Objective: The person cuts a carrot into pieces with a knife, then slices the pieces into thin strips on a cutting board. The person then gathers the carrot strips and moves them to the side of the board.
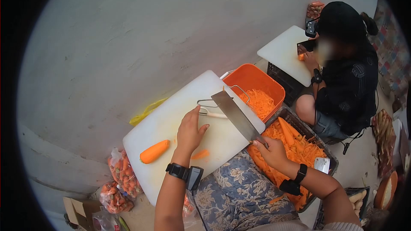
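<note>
My right hand point(270, 152) is closed on the handle of a cleaver point(236, 115), whose wide blade slants up and left over the white cutting board point(147, 177). Over the middle of the board is my left hand point(191, 130), fingers apart, holding nothing. Just beyond its fingertips lies a peeler point(214, 114) with a white handle, beside a bent wire piece. A peeled carrot point(154, 151) rests on the board to the left, its top end cut off. Small orange scraps point(200, 154) lie near my left wrist.
Behind the board stands an orange bin point(274, 86) of shredded carrot. A black crate point(332, 156) of carrots and shreds is at the right. Bagged carrots point(124, 172) sit at lower left. A co-worker point(353, 77) cuts at another white board point(280, 51).
</note>
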The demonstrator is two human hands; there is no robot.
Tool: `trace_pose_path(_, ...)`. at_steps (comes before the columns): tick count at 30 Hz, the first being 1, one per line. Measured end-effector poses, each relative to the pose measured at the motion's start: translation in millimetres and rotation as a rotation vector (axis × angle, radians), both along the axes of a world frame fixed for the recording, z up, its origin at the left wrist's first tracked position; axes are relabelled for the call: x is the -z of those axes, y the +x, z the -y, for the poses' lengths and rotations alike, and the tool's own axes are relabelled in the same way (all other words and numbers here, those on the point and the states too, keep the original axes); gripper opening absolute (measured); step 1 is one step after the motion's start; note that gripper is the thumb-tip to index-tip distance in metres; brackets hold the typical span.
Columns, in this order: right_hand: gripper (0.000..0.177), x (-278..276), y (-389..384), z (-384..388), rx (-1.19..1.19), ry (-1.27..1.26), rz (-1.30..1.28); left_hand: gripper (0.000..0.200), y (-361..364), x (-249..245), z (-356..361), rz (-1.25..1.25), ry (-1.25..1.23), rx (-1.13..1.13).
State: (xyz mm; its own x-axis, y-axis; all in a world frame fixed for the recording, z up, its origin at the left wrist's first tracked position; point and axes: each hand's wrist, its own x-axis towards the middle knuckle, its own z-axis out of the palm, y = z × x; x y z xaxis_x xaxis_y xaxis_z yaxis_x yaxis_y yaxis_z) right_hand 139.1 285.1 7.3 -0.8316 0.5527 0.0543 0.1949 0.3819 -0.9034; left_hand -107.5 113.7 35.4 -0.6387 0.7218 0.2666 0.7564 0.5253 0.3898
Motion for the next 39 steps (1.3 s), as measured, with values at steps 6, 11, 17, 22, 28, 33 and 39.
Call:
trace_pose_path(6,0.034,21.9,15.9,-17.8,0.080,-0.115,0.094,0.075,-11.7,22.3,-57.0,-0.125,-0.062,0.143)
trace_pose_path(11,0.033,17.2,15.9,-18.2,0.061,-0.101,0.063,0.054,-12.1,22.5,-61.9,-0.174,-0.154,0.088)
trace_pose_path(17,0.033,20.5,16.0,-17.2,0.079,-0.084,0.086,0.046,-34.9,35.3,-33.0,-0.239,-0.196,-0.212)
trace_pose_path(22,0.034,11.6,10.8,-15.2,0.072,-0.182,0.112,0.047,-57.7,28.5,5.0,-0.178,-0.279,-0.382)
trace_pose_path(28,0.034,-18.3,5.8,-4.1,0.005,-0.179,0.147,0.049,-51.9,26.9,23.0,-0.357,-0.051,-0.328)
trace_pose_path(33,0.033,-43.5,-3.2,26.2,-0.232,-0.280,0.162,0.043,-34.5,-7.7,59.8,-0.395,0.089,-0.365)
trace_pose_path(39,0.033,-44.2,-19.8,55.4,-0.573,-0.406,0.443,0.042,-15.1,9.0,153.1,-0.263,0.012,-0.652)
